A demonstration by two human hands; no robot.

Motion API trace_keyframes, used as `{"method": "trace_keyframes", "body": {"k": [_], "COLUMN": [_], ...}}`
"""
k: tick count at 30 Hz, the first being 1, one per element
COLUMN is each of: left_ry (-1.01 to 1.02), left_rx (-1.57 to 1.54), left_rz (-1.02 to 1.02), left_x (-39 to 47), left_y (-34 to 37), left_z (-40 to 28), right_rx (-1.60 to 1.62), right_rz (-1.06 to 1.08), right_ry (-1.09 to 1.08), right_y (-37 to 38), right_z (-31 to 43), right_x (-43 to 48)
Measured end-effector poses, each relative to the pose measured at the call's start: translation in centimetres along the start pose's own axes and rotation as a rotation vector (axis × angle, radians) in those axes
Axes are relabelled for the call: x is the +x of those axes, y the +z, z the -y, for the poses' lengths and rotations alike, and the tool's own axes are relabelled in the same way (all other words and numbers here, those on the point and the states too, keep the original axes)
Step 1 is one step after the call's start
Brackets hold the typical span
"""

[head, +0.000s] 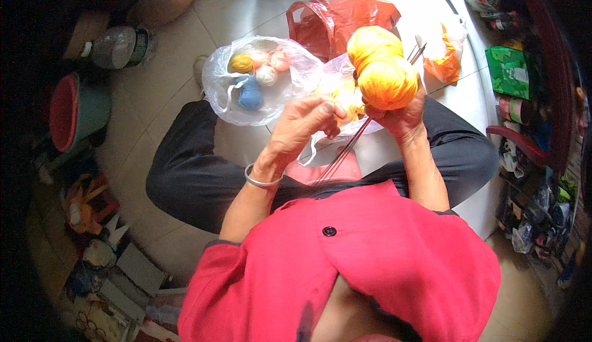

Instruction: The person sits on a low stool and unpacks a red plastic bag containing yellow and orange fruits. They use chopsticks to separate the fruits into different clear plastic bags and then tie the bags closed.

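My right hand (406, 119) holds a large bundle of orange-yellow yarn (386, 78), pinched in at its middle. Several thin, dark knitting needles (344, 155) run diagonally beneath the bundle, their far tips showing beyond it. To the left of the yarn is my left hand (305, 119), thumb and fingers curled towards each other; whether a strand lies between them cannot be made out. More yellow yarn (348, 97) sits on a thin plastic bag between the hands. Beyond my left hand, an open white plastic bag (296, 71) contains mustard, pink, white and blue yarn balls (250, 93).
A red plastic bag (342, 21) lies behind the yarn, with an orange-and-white bag (445, 58) to its right. A pink stool (323, 172) stands between my legs. Left are a bucket (90, 111) and a large clear bottle (115, 47); a dark red chair frame (522, 145) borders the right.
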State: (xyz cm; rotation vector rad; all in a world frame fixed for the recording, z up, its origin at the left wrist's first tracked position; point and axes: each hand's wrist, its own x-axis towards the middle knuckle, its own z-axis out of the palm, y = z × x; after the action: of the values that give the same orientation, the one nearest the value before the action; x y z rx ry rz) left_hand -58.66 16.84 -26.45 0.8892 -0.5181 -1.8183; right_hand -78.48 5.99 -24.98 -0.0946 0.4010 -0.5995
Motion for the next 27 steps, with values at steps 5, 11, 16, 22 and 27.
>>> {"method": "trace_keyframes", "body": {"k": [5, 11, 16, 22, 27], "left_ry": [0.072, 0.089, 0.032, 0.048, 0.174], "left_rx": [-0.058, -0.095, -0.047, 0.331, -0.249], "left_rz": [0.0, 0.03, 0.03, -0.302, -0.235], "left_x": [-0.3, -0.6, -0.6, 0.7, 0.7], "left_y": [0.0, 0.5, -0.2, 0.6, 0.5], "left_z": [-0.4, -0.6, -0.4, 0.5, 0.3], "right_rx": [0.048, 0.008, 0.026, -0.056, -0.167], "right_rz": [-0.014, 0.008, 0.063, -0.038, 0.174], "right_ry": [-0.042, -0.059, -0.045, -0.077, -0.104], "right_y": [-0.3, -0.6, -0.6, -0.3, -0.7], "right_z": [0.2, 0.2, 0.2, 0.2, -1.0], "right_x": [-0.1, -0.1, -0.2, -0.6, -0.2]}}
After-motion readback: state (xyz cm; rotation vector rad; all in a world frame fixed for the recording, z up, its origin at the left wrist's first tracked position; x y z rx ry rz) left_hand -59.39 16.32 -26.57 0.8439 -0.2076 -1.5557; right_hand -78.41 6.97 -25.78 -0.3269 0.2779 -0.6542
